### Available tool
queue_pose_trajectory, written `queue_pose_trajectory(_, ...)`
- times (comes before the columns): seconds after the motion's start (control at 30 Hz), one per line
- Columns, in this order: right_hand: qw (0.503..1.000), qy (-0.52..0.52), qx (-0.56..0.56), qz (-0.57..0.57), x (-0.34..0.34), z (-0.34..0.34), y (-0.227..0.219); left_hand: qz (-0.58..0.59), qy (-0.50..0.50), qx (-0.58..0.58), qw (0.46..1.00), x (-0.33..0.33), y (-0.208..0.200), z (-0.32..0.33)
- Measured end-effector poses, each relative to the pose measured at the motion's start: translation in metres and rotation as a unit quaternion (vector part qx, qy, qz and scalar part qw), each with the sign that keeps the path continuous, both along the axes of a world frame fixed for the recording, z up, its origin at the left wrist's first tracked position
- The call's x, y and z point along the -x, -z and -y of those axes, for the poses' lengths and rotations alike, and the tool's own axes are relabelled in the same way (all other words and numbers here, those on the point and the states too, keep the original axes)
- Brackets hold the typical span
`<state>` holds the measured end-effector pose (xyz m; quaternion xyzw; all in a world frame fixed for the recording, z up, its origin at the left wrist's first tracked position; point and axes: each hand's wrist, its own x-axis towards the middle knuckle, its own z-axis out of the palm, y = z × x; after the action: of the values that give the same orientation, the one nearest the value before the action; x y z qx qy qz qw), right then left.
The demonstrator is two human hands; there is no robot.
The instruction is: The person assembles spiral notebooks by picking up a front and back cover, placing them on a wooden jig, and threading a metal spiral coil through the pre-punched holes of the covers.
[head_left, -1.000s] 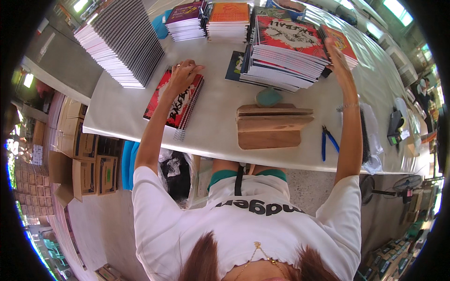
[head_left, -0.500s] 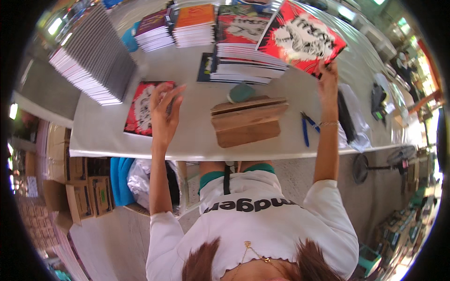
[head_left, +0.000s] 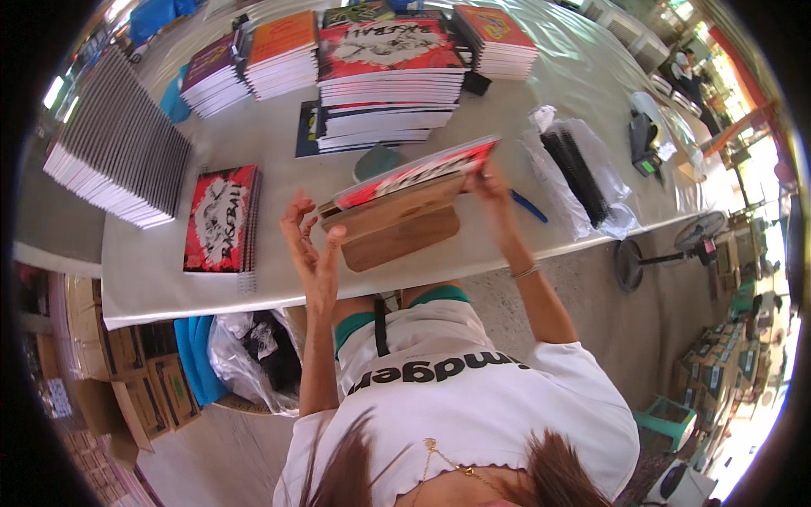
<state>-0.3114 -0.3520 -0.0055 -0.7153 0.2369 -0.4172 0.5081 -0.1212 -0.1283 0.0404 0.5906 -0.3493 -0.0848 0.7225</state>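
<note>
My right hand (head_left: 492,193) is closed on the right end of a red, white and black book (head_left: 414,175). The book stands tilted, slightly blurred, at the slot of a wooden stand (head_left: 404,238); I cannot tell whether it rests in it. At the stand's left end, my left hand (head_left: 312,241) is open, fingers apart and holding nothing. To its left lies a spiral-bound notebook (head_left: 220,215) with a similar red cover. Behind the stand sits a green rounded object (head_left: 378,162), partly hidden by the book. A blue plier handle (head_left: 530,207) shows beside my right hand.
A tall stack of spiral-bound books (head_left: 118,139) stands at the left. Further back are a red-topped pile (head_left: 389,80), orange books (head_left: 281,55), purple books (head_left: 215,74) and another red stack (head_left: 494,40). Black binding coils (head_left: 576,176) in clear plastic lie to the right.
My right hand has brought the red book down from above the back pile to the wooden stand. My left hand has moved off the notebook at the left toward the stand.
</note>
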Motion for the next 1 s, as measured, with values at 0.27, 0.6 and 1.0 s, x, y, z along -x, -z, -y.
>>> queue_pose_trajectory(0.27, 0.849, 0.178, 0.413, -0.276, 0.037, 0.055, -0.028, 0.039, 0.050, -0.041, 0.997, -0.039, 0.010, -0.005)
queue_pose_trajectory(0.6, 0.815, 0.278, 0.172, -0.479, 0.172, 0.240, -0.017, -0.039, 0.118, -0.045, 0.991, -0.056, -0.008, -0.007)
queue_pose_trajectory(1.0, 0.914, 0.221, 0.063, -0.334, 0.188, 0.270, -0.018, 0.206, -0.227, -0.014, 0.952, -0.010, -0.017, 0.000)
